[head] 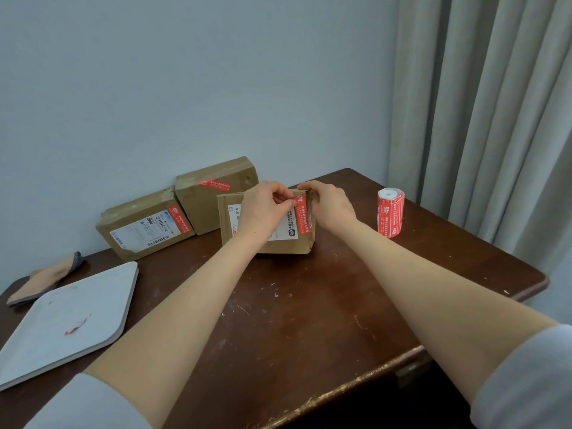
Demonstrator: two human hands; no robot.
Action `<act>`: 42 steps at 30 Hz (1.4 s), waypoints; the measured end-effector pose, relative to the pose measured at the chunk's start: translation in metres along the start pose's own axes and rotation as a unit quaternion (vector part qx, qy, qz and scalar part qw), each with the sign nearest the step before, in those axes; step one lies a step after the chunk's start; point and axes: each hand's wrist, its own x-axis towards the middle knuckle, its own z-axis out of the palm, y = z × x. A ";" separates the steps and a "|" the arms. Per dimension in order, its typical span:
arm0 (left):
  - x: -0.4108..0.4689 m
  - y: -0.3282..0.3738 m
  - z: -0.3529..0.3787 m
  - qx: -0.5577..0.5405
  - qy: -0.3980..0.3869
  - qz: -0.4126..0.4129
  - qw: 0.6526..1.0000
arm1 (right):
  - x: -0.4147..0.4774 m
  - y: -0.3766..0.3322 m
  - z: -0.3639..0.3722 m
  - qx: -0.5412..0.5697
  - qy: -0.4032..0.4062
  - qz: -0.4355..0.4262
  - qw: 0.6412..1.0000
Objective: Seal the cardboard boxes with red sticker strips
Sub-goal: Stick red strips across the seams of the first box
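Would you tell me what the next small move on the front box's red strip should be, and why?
Probably run the left hand down the red sticker strip toward the near edge, pressing it flat. That hand pinches only the strip's far end, the right hand grips the cardboard box at its far corner, and the strip's near part, beside the white label, is untouched.

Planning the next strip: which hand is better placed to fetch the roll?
The right hand: the roll stands just beyond it, right of the box; the left hand, at the strip, would cross over.
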 end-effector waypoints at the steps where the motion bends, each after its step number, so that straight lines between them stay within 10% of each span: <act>1: 0.000 0.000 0.000 0.004 0.000 0.000 1.000 | 0.000 0.000 0.000 0.001 0.000 -0.001 1.000; 42: 0.003 0.011 -0.013 0.060 -0.077 -0.008 0.995 | -0.004 -0.002 -0.002 -0.002 0.002 -0.009 1.000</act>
